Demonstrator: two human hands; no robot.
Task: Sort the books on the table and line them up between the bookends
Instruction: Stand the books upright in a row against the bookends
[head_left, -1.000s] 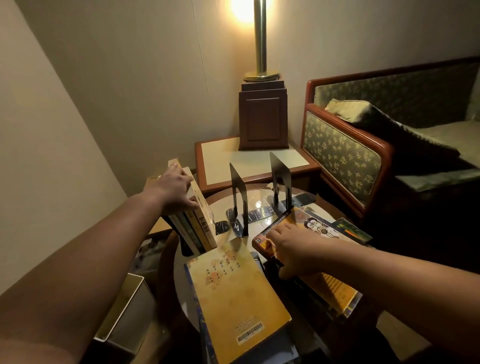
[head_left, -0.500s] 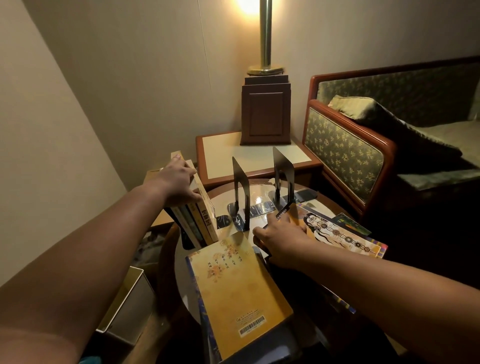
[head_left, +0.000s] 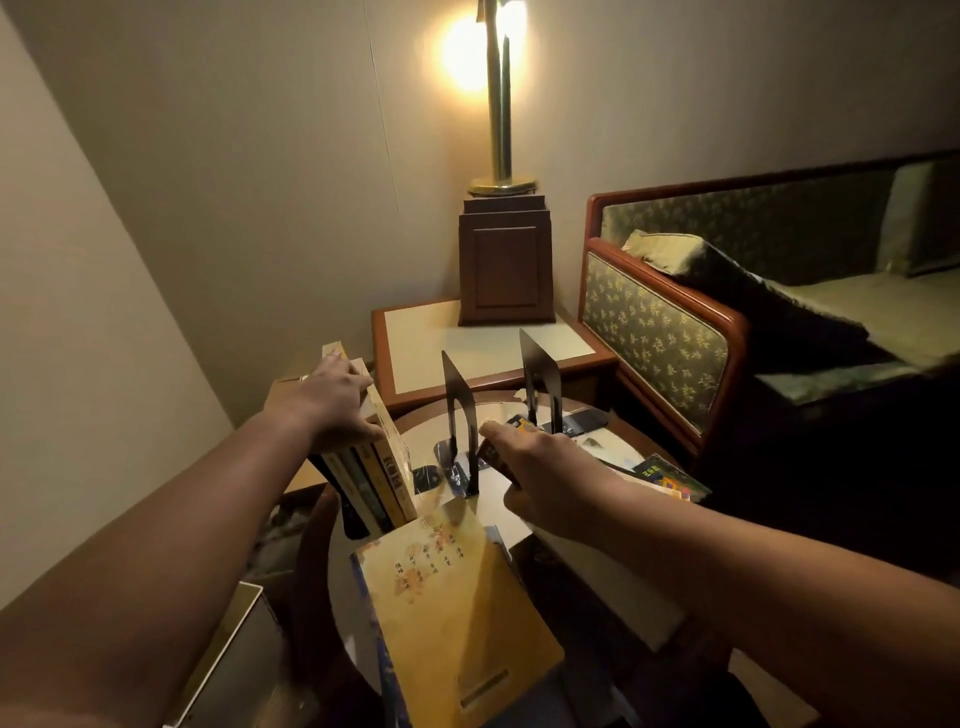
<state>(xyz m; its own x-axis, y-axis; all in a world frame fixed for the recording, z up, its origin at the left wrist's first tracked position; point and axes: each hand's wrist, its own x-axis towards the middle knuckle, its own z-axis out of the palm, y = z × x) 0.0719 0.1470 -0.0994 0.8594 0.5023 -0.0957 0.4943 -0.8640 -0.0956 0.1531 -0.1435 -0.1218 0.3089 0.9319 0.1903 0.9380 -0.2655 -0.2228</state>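
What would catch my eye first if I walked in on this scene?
Probably the glowing lamp at the back, lighting the wall. Below it, two black bookends stand upright on the round table, nothing yet between them. The left hand steadies a leaning row of books left of them.

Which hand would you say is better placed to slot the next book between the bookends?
Probably the right hand: it already grips a book beside the near bookend. The left hand is steadying the leaning books.

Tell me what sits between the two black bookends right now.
In the head view, no book stands between the left bookend and right bookend. Only the glossy tabletop and the right hand's fingers, gripping a book, show there.
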